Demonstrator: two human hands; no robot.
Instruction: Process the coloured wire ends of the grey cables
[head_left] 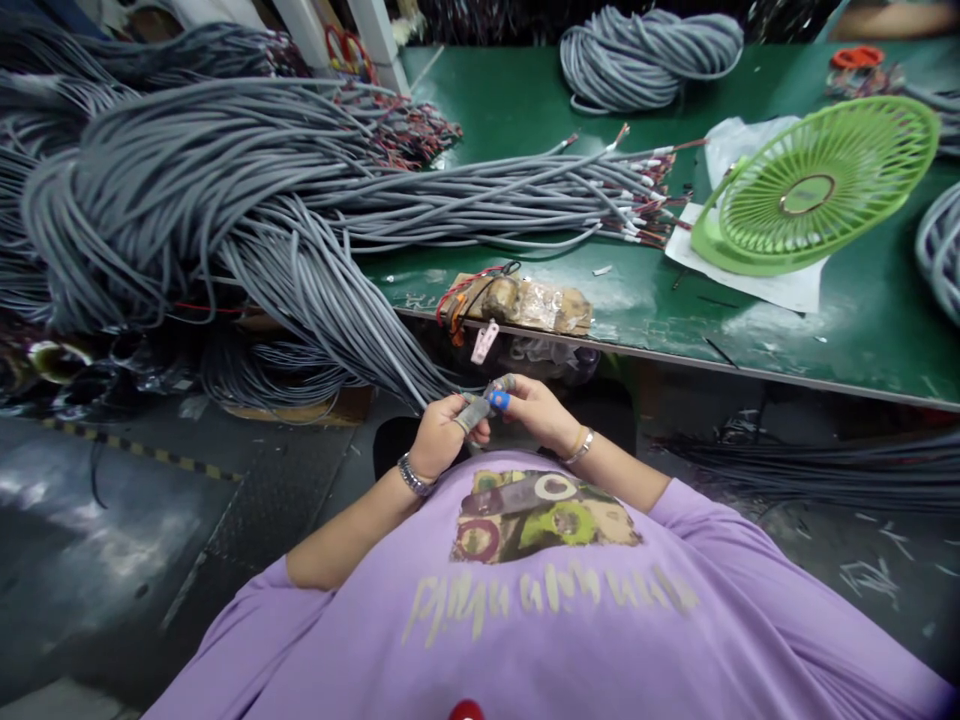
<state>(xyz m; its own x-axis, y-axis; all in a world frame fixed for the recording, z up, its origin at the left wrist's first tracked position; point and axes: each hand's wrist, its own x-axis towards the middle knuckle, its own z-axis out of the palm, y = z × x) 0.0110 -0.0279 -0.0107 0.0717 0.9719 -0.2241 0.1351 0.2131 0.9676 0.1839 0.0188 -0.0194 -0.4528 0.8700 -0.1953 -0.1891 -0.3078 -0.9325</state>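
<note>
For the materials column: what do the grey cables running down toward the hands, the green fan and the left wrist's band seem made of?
Grey cables: likely plastic or rubber sheathing, satin; smooth, flexible outer skin.
Green fan: probably moulded plastic, slightly glossy; thin, even ribs in one colour.
Left-wrist band: apparently metal, polished; silvery glints, though too small to be certain.

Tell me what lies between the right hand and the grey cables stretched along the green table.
In the head view, a brown board with wires and a pink clip, at the table's near edge, lie between the right hand and the cables.
</note>
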